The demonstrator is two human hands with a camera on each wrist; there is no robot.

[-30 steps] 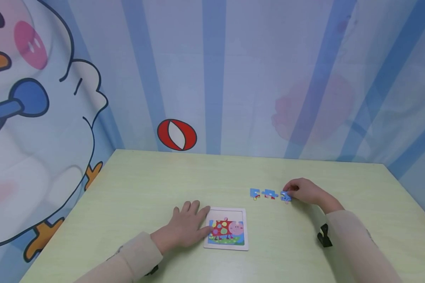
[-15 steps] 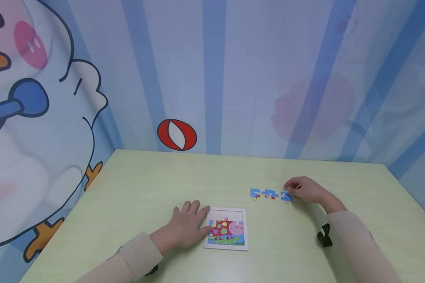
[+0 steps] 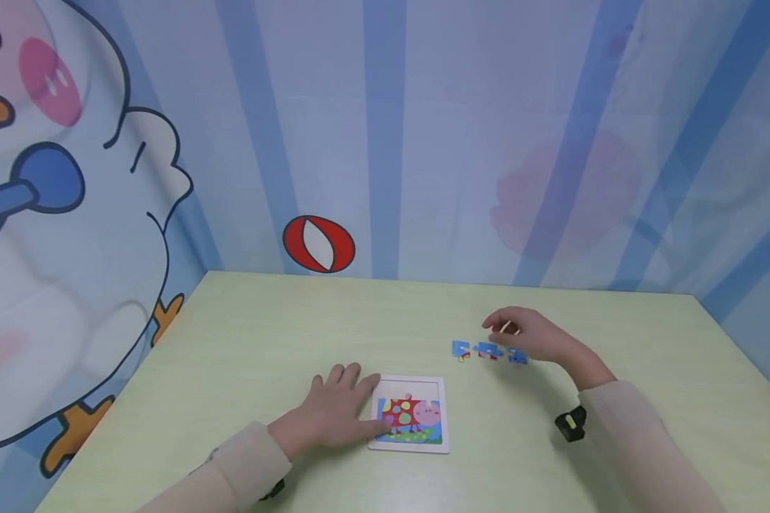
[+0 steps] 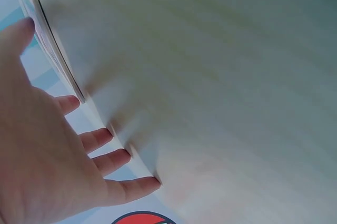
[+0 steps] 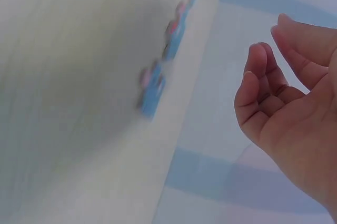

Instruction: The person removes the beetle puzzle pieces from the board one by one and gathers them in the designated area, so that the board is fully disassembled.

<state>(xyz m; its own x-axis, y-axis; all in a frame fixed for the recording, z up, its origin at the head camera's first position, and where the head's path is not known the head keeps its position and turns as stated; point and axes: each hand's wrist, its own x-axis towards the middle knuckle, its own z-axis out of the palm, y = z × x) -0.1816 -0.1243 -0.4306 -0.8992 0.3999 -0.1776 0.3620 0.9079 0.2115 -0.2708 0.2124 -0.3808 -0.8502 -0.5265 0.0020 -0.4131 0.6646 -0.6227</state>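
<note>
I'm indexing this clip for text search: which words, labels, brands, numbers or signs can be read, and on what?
None can be read in any view.
Puzzle board: printed picture, no lettering seen on the part that shows.
Loose puzzle pieces: too small, and blurred up close, to rule out tiny marks.
Backdrop: stripes and cartoon shapes, no words.
Black gadget: too small to tell.

From here I see a white-rimmed pzl tray flat on the tbl, lower pt filled w/ a red spotted pig, top strip bare. Beyond it, to the R, 3 mostly blue pcs lie in a row.
</note>
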